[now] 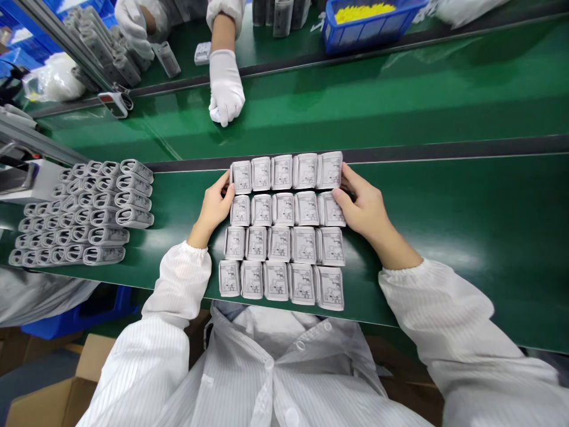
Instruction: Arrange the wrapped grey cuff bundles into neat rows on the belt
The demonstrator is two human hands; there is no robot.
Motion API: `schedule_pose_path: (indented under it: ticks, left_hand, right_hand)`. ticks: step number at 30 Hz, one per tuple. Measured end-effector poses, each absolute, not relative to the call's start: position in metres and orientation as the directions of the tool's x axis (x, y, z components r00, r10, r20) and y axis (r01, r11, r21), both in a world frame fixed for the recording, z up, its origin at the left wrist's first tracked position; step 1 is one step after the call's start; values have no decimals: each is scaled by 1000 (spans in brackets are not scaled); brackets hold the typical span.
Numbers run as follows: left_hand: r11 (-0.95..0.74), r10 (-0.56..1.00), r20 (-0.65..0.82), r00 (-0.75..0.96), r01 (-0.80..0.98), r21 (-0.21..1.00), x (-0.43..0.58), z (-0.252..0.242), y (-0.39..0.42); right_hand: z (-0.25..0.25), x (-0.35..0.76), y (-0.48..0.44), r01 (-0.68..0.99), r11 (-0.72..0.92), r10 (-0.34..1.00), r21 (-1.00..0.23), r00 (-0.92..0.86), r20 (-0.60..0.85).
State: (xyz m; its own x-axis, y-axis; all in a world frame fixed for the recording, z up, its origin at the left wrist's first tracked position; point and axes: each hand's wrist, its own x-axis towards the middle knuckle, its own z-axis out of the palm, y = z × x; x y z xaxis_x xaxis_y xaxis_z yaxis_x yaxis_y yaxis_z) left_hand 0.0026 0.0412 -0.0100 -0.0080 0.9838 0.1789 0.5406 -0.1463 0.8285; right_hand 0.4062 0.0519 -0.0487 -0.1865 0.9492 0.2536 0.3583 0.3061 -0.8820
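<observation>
Folded printed leaflets (280, 243) stand packed in several rows on the green work surface in front of me. My left hand (216, 203) presses the left end of the farthest row (283, 172), thumb and fingers bent round its edge. At the opposite end, my right hand (362, 198) holds the same row, its thumb near the end leaflet of the second row (332, 209). The row sits between my two hands. Some fingertips are hidden behind the leaflets.
More folded leaflets (102, 201) are stacked at the left. Across the green belt (355, 89), a co-worker's gloved hand (226, 89) reaches over, and another gloved hand (133, 26) is near grey devices (166, 59). A blue bin (368, 32) holds yellow pieces. A cardboard box (53, 391) stands below.
</observation>
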Motion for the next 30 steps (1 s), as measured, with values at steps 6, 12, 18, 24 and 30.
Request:
schedule_pose_path:
  ticks: [6, 12, 18, 24, 30]
  left_hand:
    - [-158, 981, 193, -10, 539, 828, 2, -12, 42]
    - [-165, 979, 203, -8, 549, 819, 1, -13, 42]
    - [-178, 977, 213, 1, 549, 817, 2, -13, 42]
    - [-160, 981, 196, -7, 550, 820, 2, -12, 42]
    - [-161, 981, 194, -1, 551, 819, 2, -11, 41]
  right_hand:
    - [-50, 406, 52, 354, 326, 942, -877, -195, 271]
    - [-50, 406, 52, 352, 325, 943, -878, -195, 271]
    - [-50, 407, 52, 348, 331, 940, -877, -197, 277]
    - [-50, 407, 52, 348, 331, 940, -877, -202, 274]
    - [-49, 407, 52, 348, 337, 938, -875, -204, 280]
